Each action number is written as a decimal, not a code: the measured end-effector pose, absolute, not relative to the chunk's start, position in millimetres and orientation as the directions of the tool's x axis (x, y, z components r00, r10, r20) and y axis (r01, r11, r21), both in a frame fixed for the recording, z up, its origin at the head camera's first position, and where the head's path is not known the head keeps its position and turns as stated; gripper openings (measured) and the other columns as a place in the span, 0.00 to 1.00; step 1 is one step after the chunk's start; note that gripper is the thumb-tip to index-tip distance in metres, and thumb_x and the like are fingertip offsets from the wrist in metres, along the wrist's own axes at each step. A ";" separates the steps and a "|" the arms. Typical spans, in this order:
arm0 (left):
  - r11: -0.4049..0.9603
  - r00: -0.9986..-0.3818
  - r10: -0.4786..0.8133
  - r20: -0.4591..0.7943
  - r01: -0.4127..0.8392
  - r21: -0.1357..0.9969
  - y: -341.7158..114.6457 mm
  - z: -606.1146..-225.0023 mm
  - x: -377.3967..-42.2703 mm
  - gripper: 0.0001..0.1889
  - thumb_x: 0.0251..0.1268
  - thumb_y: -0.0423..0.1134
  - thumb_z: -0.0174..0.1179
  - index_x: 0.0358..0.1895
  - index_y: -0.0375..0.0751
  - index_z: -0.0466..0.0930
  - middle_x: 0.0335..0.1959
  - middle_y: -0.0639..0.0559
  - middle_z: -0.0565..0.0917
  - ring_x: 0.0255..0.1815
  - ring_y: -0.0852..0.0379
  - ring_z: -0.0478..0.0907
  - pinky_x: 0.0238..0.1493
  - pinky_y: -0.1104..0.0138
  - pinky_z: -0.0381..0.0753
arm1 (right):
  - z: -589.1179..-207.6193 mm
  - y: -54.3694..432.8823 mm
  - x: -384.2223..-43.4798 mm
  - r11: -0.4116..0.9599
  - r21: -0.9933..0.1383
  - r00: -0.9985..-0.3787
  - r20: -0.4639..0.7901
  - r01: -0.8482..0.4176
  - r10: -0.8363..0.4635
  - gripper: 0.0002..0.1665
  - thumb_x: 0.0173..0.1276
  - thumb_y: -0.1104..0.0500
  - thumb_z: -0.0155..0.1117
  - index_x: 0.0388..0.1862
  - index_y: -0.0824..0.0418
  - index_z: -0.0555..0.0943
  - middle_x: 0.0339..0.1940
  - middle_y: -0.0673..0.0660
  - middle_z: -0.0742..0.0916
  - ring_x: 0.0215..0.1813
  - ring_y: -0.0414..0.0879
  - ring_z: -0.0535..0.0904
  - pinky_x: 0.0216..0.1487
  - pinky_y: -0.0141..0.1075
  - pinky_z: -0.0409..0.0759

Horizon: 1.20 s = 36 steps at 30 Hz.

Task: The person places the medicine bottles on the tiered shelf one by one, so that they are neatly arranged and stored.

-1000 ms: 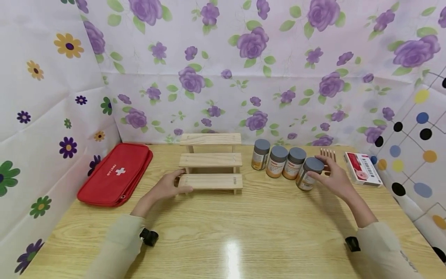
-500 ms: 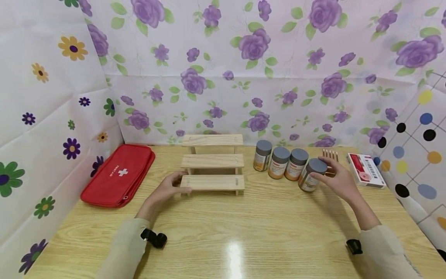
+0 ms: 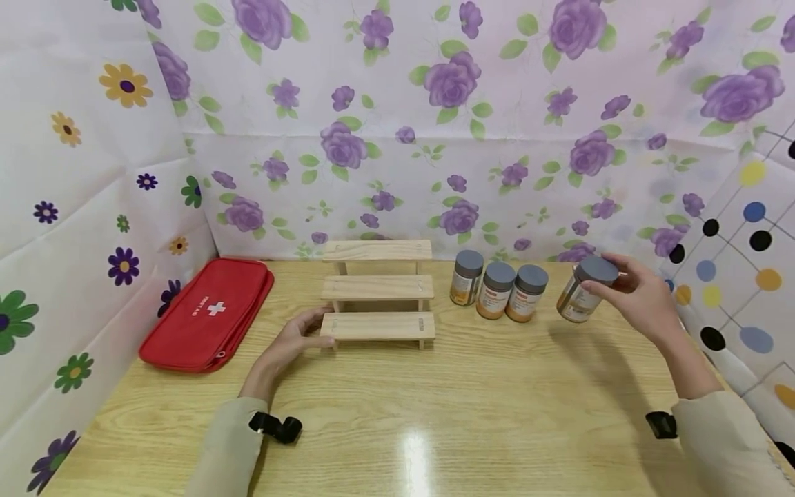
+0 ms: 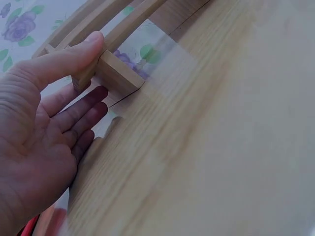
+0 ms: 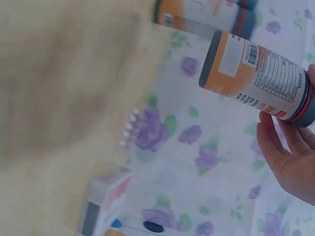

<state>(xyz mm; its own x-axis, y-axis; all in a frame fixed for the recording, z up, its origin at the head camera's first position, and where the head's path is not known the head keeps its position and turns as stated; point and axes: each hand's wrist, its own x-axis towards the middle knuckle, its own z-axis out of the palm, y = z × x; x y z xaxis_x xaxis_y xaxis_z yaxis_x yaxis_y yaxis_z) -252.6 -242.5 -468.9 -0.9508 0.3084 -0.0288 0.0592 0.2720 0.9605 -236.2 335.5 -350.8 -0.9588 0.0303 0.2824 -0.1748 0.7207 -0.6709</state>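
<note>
My right hand (image 3: 646, 297) grips a supplement bottle (image 3: 580, 297) by its grey lid, lifted off the table and tilted. In the right wrist view the bottle (image 5: 256, 73) shows its orange and white label with a barcode and a printed table. My left hand (image 3: 295, 342) pinches the left end of the lowest step of a three-tier wooden display stand (image 3: 377, 326). The left wrist view has the thumb (image 4: 81, 51) on that step's end and the other fingers below it. Several matching bottles (image 3: 524, 293) stand upright in a row right of the stand.
A red first-aid pouch (image 3: 205, 314) lies at the left by the flowered cloth wall. Low in the right wrist view is a blurred white and red box (image 5: 106, 201); a small pronged wooden thing (image 5: 130, 128) shows near it. Cloth walls border the table (image 3: 373, 414).
My right hand has lifted the end bottle from the table and carried it right, away from the row. The left hand stays at the wooden stand.
</note>
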 end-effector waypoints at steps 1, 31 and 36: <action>0.270 -0.951 0.307 -0.029 0.057 0.961 -242.8 -468.9 -252.7 0.39 0.61 0.36 0.65 0.75 0.36 0.58 0.70 0.33 0.67 0.66 0.46 0.66 0.58 0.70 0.71 | -346.0 335.8 -237.1 0.715 -0.675 -0.956 0.291 -0.182 0.031 0.42 0.65 0.45 0.67 0.74 0.55 0.65 0.45 0.34 0.77 0.37 0.18 0.72 0.33 0.21 0.73; 0.198 -0.947 0.320 0.008 0.075 0.977 -247.5 -472.0 -252.0 0.37 0.61 0.34 0.65 0.73 0.34 0.61 0.66 0.34 0.71 0.55 0.67 0.73 0.54 0.74 0.74 | -232.1 181.3 -296.1 0.534 -0.730 -0.891 0.440 -0.426 -0.110 0.39 0.63 0.44 0.69 0.72 0.49 0.69 0.64 0.59 0.79 0.56 0.48 0.78 0.46 0.31 0.75; 0.185 -0.948 0.317 0.004 0.066 0.980 -247.7 -474.3 -252.8 0.37 0.61 0.33 0.65 0.73 0.35 0.61 0.67 0.34 0.70 0.55 0.68 0.73 0.54 0.74 0.73 | -223.0 149.5 -304.5 0.472 -0.748 -0.879 0.452 -0.466 -0.151 0.39 0.63 0.47 0.69 0.72 0.50 0.69 0.66 0.58 0.79 0.57 0.49 0.79 0.48 0.32 0.77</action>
